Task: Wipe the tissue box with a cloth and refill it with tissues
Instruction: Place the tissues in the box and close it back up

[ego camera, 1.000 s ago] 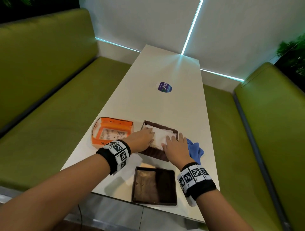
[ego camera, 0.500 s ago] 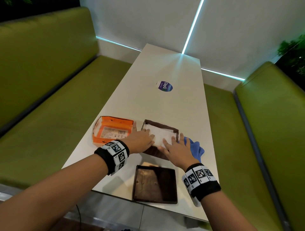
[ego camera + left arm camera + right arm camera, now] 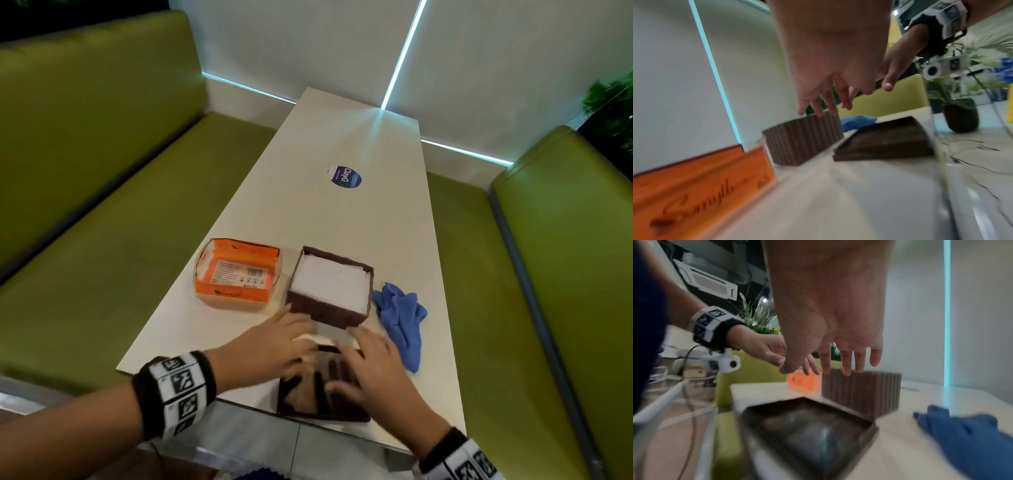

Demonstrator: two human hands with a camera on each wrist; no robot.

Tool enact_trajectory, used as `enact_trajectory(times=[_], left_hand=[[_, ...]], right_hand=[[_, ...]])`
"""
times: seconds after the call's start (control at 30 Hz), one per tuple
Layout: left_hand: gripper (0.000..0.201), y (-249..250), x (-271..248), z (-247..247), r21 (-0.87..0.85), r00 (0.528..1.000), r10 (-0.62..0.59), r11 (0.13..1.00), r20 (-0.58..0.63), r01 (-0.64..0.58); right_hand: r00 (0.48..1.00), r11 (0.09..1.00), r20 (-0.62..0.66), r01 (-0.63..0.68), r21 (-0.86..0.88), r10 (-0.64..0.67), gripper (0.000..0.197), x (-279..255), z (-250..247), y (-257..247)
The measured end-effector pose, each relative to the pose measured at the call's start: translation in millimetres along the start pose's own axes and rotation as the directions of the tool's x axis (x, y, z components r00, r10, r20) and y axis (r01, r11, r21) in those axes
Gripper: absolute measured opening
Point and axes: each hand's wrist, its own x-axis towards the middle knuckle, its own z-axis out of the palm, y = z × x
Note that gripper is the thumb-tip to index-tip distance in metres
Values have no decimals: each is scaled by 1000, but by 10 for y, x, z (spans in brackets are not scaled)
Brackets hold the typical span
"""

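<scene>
Both hands over near end of long white table (image 3: 308,212), empty, fingers straight and spread. Left hand (image 3: 270,346) sits above gap btw the brown ribbed square tissue box (image 3: 327,310) and the dark brown flat square lid (image 3: 322,401), fingertips pointing toward box front; blurred, so contact w/ anything can't be told from head view. Left wrist view: left-hand fingers (image 3: 818,104) hang just above box rim (image 3: 803,139), not touching. Right hand (image 3: 373,370) hovers over far right part of lid, palm down; right wrist view shows its fingers (image 3: 846,363) apart, clear of lid (image 3: 809,426) below, holding nothing.

Tissue box stands upright, open-topped, mid-table near front edge, filled w/ stack of white tissues (image 3: 330,282) level w/ rim. Lid lies flat, inside facing up, at table's near edge, directly in front of box. Small white scrap btw box and lid, under the hands; too blurred to ID.

Crumpled blue cloth (image 3: 400,318) lies on table just right of box, untouched. Orange tissue packet in clear wrap (image 3: 236,272), torn open, lies just left of box. Round blue sticker (image 3: 346,178) farther up table. Green padded benches (image 3: 102,205) both sides.
</scene>
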Motion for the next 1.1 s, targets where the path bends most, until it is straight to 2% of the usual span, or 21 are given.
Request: enact_trajectory(times=[0.03,0.1,0.17,0.27,0.3,0.4,0.43,0.5,0.57,0.6,0.67,0.7,0.73,0.77,0.8,0.83,0.9,1.0,1.1], left_hand=[[50,61,-100,66,-42,997,18,999,79,-15],[62,150,-258,170,-97,960,28,995,278,-1],[62,180,-374,303,-65,945,45,998,325,-25],[41,164,-506,447,1,976,82,996,203,-84],[33,149,-531,469,-42,983,91,995,158,-85],[18,129,-584,413,-296,991,83,954,101,-50],[16,120,-594,376,-380,997,39,925,71,-10],[17,113,-580,198,-568,993,-117,817,11,102],[18,59,-465,-54,-733,953,-300,657,-41,176],[19,1,-366,-179,-778,927,-372,598,-58,191],[23,-152,-116,-412,-807,880,-467,550,-84,215],[21,-253,27,-476,-813,857,-507,537,-98,225],[21,-359,175,-521,-820,828,-550,519,-104,242],[24,-459,323,-549,-830,792,-603,488,-97,271],[29,-552,468,-571,-844,749,-657,446,-83,298],[34,-635,596,-569,-848,704,-707,412,-66,334],[37,-755,813,-541,-801,642,-764,423,-63,424],[39,-832,990,-398,-729,608,-791,455,-68,511],[44,-824,1051,-244,-664,591,-803,483,-77,571]], right_hand=[[998,999,57,30,-13,-29,73,-110,133,-26],[981,999,189,45,1,-44,76,-269,373,-67],[965,999,258,49,-10,-45,74,-343,524,-107],[973,998,224,59,-12,-55,64,-370,615,-119],[976,998,209,67,-19,-62,60,-379,608,-108],[977,994,186,109,-18,-104,48,-419,556,-28],[980,992,159,116,40,-121,44,-438,536,19],[992,952,101,38,304,-72,37,-449,358,91],[998,808,55,-64,585,39,25,-390,98,178],[991,702,52,-122,702,120,20,-324,-45,225],[966,366,106,-189,911,235,24,-119,-271,324],[951,175,118,-173,969,286,31,4,-351,352],[927,40,121,-145,989,356,37,154,-404,376],[893,-32,112,-109,994,435,38,317,-418,407],[855,-44,102,-92,995,509,34,487,-425,434],[818,-3,86,-102,995,568,25,660,-414,461],[758,166,37,-190,968,652,10,969,-399,505],[712,393,-11,-374,840,702,22,1244,-356,546],[699,492,-15,-488,721,715,34,1360,-280,538]])
